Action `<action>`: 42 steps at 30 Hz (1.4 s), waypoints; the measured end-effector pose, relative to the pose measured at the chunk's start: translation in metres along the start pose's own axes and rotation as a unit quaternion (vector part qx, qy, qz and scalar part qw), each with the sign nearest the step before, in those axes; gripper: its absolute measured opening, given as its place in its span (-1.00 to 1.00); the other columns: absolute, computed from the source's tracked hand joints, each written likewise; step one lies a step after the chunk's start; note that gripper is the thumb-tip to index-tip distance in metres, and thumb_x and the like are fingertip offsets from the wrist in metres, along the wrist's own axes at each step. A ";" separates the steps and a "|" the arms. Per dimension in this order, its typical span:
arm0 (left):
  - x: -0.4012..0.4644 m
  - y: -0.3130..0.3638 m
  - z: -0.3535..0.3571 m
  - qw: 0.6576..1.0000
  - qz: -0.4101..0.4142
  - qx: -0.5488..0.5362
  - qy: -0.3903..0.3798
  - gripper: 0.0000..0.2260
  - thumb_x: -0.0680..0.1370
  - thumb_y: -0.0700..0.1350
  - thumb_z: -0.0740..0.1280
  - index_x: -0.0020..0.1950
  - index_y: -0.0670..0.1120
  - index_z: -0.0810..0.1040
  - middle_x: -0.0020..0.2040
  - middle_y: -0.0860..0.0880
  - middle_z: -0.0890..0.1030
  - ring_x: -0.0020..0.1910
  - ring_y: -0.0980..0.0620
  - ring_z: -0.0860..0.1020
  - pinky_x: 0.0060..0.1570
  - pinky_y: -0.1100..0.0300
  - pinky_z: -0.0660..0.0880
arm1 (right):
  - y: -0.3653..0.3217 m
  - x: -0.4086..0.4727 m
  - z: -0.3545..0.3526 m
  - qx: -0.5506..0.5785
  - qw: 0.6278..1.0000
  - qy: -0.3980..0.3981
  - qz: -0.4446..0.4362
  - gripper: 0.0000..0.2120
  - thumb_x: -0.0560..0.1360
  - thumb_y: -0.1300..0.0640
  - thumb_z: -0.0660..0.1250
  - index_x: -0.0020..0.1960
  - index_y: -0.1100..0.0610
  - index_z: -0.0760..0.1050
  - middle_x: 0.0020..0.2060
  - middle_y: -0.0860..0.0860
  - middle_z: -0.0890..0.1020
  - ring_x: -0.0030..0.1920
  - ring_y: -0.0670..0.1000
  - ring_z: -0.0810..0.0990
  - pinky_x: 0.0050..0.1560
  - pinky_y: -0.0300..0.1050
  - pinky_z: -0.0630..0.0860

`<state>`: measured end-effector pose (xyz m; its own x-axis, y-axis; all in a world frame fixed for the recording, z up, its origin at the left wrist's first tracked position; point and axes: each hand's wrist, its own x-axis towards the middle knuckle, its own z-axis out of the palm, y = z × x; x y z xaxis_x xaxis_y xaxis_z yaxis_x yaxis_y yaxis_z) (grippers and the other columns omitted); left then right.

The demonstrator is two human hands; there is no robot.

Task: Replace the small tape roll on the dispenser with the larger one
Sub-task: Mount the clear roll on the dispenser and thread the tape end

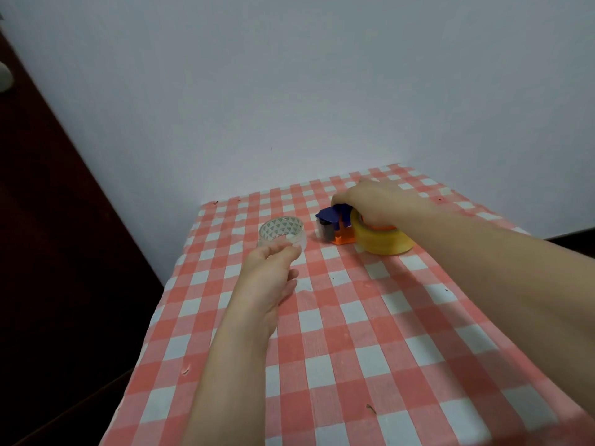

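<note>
A small clear tape roll (pixel 281 233) lies flat on the checked cloth, left of the dispenser. My left hand (pixel 269 278) touches its near side with thumb and fingertips curled around it. The orange and blue dispenser (pixel 335 225) lies on the table with a large yellowish tape roll (pixel 384 241) seated on it. My right hand (pixel 376 201) rests on top of the large roll and the dispenser, fingers wrapped over them. The dispenser's hub is hidden under that hand.
The table (pixel 354 349) wears a red and white checked cloth and stands against a pale wall. Its left edge drops to a dark floor. A dark wooden panel (pixel 38 188) runs along the left.
</note>
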<state>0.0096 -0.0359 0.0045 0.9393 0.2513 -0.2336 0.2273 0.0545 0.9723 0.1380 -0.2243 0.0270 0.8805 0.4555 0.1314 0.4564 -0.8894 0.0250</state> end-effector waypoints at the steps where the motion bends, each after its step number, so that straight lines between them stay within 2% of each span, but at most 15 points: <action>1: 0.000 0.000 0.000 1.000 -0.002 0.000 0.000 -0.93 0.56 -0.09 0.37 0.04 0.00 0.55 0.08 -0.03 0.57 0.04 0.00 0.58 0.02 0.13 0.57 | 0.001 0.001 0.000 0.003 1.000 -0.001 -0.002 -0.48 0.46 0.39 0.10 0.27 -0.07 0.45 -0.04 0.00 0.54 -0.05 0.10 0.49 -0.23 -0.04 0.41; 6: 0.000 0.001 0.003 1.000 -0.009 0.003 0.001 -0.94 0.56 -0.10 0.38 0.01 0.00 0.55 0.08 -0.05 0.57 0.02 -0.01 0.58 0.06 0.11 0.58 | 0.000 0.010 0.001 0.014 1.000 -0.016 -0.003 -0.49 0.46 0.37 0.12 0.28 -0.08 0.45 0.03 0.00 0.58 -0.05 0.11 0.52 -0.34 -0.13 0.31; 11: 0.001 0.001 0.006 1.000 -0.007 0.003 -0.003 -0.89 0.55 -0.09 0.39 0.07 -0.03 0.56 0.08 -0.04 0.57 -0.02 0.01 0.58 0.12 0.07 0.58 | 0.000 0.022 0.006 0.043 0.999 -0.025 -0.009 -0.51 0.46 0.37 0.13 0.26 -0.04 0.46 0.04 0.01 0.59 -0.01 0.13 0.55 -0.17 -0.06 0.40; 15: 0.002 0.000 0.008 1.000 -0.010 0.008 0.000 -0.91 0.56 -0.11 0.38 0.05 -0.02 0.55 0.07 -0.04 0.57 0.01 -0.01 0.58 0.14 0.05 0.58 | 0.000 0.026 0.010 0.068 0.997 -0.032 -0.013 -0.57 0.48 0.32 0.16 0.26 -0.02 0.47 0.04 0.02 0.58 -0.02 0.13 0.54 -0.13 -0.06 0.37; 20: 0.004 0.000 0.009 1.000 -0.012 0.015 0.004 -0.93 0.56 -0.12 0.37 0.03 -0.01 0.55 0.08 -0.04 0.57 0.04 -0.02 0.60 0.12 0.06 0.59 | 0.001 0.029 0.011 0.033 0.999 -0.026 -0.005 -0.60 0.56 0.27 0.10 0.30 -0.05 0.45 0.03 0.03 0.52 -0.06 0.13 0.51 -0.13 -0.06 0.41; 22: 0.003 0.000 0.011 1.000 -0.012 0.016 0.002 -0.94 0.56 -0.13 0.37 0.01 0.00 0.55 0.08 -0.05 0.57 0.04 -0.02 0.60 0.11 0.07 0.59 | 0.002 0.029 0.010 0.013 1.000 -0.019 -0.001 -0.64 0.57 0.21 0.13 0.29 -0.07 0.44 0.10 0.09 0.50 -0.06 0.16 0.53 -0.09 -0.03 0.49; 24: 0.003 0.001 0.010 1.000 -0.012 0.015 0.000 -0.95 0.56 -0.13 0.37 0.00 0.00 0.55 0.08 -0.05 0.57 0.02 -0.01 0.60 0.12 0.07 0.59 | 0.000 0.029 0.009 -0.007 1.000 -0.015 0.011 -0.64 0.57 0.21 0.13 0.31 -0.07 0.43 0.16 0.13 0.46 -0.08 0.17 0.51 -0.15 -0.05 0.46; 27: 0.002 0.001 0.011 1.000 -0.012 0.016 0.001 -0.95 0.56 -0.14 0.36 -0.02 0.01 0.55 0.07 -0.05 0.57 0.02 -0.01 0.60 0.13 0.06 0.59 | 0.002 0.030 0.010 -0.014 0.999 -0.005 0.036 -0.51 0.54 0.30 0.11 0.38 -0.09 0.38 0.21 0.13 0.45 0.07 0.19 0.52 -0.24 -0.07 0.33; 29: 0.002 0.000 0.012 1.000 -0.010 0.019 0.002 -0.95 0.56 -0.14 0.36 -0.04 0.01 0.54 0.07 -0.05 0.57 0.03 -0.02 0.60 0.13 0.05 0.59 | 0.006 0.028 0.011 -0.013 0.999 0.010 0.042 -0.44 0.52 0.34 0.11 0.42 -0.10 0.34 0.21 0.13 0.48 0.20 0.19 0.50 -0.24 -0.05 0.33; 32: 0.001 0.001 0.013 1.000 -0.006 0.022 0.003 -0.95 0.56 -0.14 0.36 -0.04 0.01 0.54 0.08 -0.05 0.57 0.03 -0.02 0.60 0.14 0.04 0.59 | 0.009 0.017 0.009 -0.004 0.997 0.043 0.065 -0.43 0.52 0.39 0.10 0.45 -0.01 0.32 0.21 0.11 0.53 0.29 0.14 0.40 -0.19 -0.03 0.36; 35: -0.001 0.000 0.013 1.000 -0.002 0.022 0.004 -0.96 0.57 -0.14 0.36 -0.04 0.00 0.54 0.09 -0.05 0.57 0.03 -0.02 0.60 0.12 0.05 0.59 | 0.008 0.001 0.005 0.032 0.991 0.088 0.095 -0.41 0.49 0.41 0.11 0.46 0.04 0.31 0.25 0.11 0.51 0.34 0.14 0.34 -0.16 -0.04 0.38; 38: -0.003 -0.001 0.013 1.000 0.011 0.017 0.008 -0.94 0.57 -0.13 0.36 0.02 -0.01 0.57 0.11 -0.05 0.57 0.01 -0.01 0.60 0.08 0.07 0.60 | 0.006 -0.015 0.003 0.098 0.979 0.127 0.122 -0.38 0.44 0.41 0.16 0.45 0.03 0.32 0.24 0.11 0.51 0.31 0.13 0.36 -0.16 -0.05 0.38; 40: -0.007 -0.002 0.012 0.999 0.026 0.010 0.019 -0.91 0.57 -0.13 0.36 0.06 -0.02 0.59 0.11 -0.07 0.59 -0.02 -0.01 0.61 0.06 0.07 0.61 | 0.005 -0.028 0.003 0.187 0.957 0.166 0.150 -0.39 0.42 0.41 0.19 0.42 0.03 0.38 0.25 0.10 0.51 0.26 0.13 0.44 -0.11 -0.02 0.47; 42: -0.015 -0.004 0.011 0.998 0.043 -0.004 0.036 -0.89 0.57 -0.14 0.36 0.08 -0.01 0.59 0.08 -0.08 0.62 -0.02 0.00 0.63 0.07 0.05 0.61 | 0.003 -0.043 0.003 0.281 0.924 0.194 0.169 -0.43 0.42 0.40 0.21 0.38 0.05 0.43 0.29 0.09 0.52 0.24 0.13 0.51 0.03 -0.01 0.54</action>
<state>-0.0021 -0.0504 0.0044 0.9347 0.3233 -0.1476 0.1432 0.0376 0.9890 0.1020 -0.2460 0.0188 0.9227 0.0101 0.3853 0.2538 -0.7682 -0.5877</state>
